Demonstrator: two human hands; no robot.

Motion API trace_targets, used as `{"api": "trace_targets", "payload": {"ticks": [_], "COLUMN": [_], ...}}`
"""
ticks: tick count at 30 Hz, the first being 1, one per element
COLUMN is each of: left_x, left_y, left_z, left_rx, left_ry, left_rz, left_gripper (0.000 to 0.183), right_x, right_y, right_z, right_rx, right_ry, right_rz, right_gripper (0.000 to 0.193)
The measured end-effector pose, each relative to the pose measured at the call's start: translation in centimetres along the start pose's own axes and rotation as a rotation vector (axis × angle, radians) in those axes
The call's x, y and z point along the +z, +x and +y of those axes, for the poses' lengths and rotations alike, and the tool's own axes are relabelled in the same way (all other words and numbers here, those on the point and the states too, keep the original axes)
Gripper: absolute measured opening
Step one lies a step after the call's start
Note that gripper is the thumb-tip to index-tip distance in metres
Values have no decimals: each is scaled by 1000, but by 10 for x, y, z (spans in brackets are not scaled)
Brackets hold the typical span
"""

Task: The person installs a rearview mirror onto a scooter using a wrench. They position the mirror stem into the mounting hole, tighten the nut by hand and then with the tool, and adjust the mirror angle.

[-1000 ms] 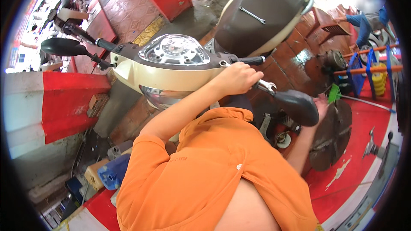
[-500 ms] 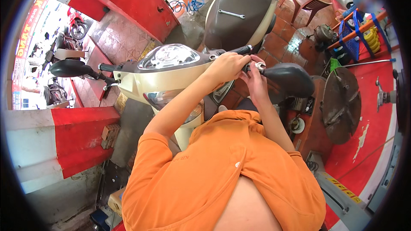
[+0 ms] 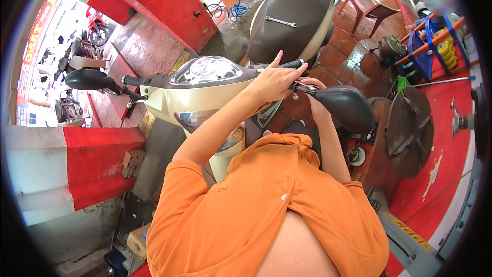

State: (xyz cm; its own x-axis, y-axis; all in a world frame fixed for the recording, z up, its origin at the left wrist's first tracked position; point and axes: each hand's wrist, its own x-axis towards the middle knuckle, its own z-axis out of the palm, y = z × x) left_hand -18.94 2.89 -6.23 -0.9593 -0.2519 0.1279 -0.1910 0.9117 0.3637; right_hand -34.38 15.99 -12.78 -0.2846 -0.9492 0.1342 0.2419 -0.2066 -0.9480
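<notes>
A cream scooter's front (image 3: 205, 100) faces me, its handlebar running across in front of my arms. My left hand (image 3: 274, 83) lies over the handlebar by the black grip (image 3: 293, 64), fingers stretched out and spread, one pointing up. Beside it, my right hand (image 3: 319, 106) is wrapped round the black rear-view mirror (image 3: 348, 103) near its stem; the stem and mirror hide part of the fingers. A metal lever end (image 3: 295, 96) shows below the stem. On the dark seat (image 3: 287, 7) of a scooter beyond lies a wrench (image 3: 281, 21).
The other mirror (image 3: 89, 80) sticks out at left. Behind stand a brown plastic chair (image 3: 370, 13) and a blue hose (image 3: 230, 9). At right are a round dark plate-like object (image 3: 408, 132) and a rack with blue crates (image 3: 423, 46). A red-and-white wall (image 3: 102, 161) stands at left.
My left hand's fingers have opened and spread out from the mirror's base. My right hand has shifted down and right, behind the mirror stem. The view has moved slightly.
</notes>
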Motion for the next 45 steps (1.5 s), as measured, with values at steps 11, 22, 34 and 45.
{"api": "trace_targets", "payload": {"ticks": [11,22,34,45], "left_x": [5,1,-77,-80], "left_y": [-2,1,24,38], "left_z": [6,11,15,2], "left_rx": [-49,-118,80,-75], "left_ry": [141,97,66,-123], "left_rz": [197,20,-133,-365], "left_gripper": [90,60,36,36], "right_x": [-44,53,45,34], "right_y": [-1,-9,18,30], "right_z": [-8,-28,-58,-53], "right_rx": [16,195,320,294], "right_ry": [827,579,284,212], "right_rz": [643,300,250,48], "right_gripper": [18,20,27,29]}}
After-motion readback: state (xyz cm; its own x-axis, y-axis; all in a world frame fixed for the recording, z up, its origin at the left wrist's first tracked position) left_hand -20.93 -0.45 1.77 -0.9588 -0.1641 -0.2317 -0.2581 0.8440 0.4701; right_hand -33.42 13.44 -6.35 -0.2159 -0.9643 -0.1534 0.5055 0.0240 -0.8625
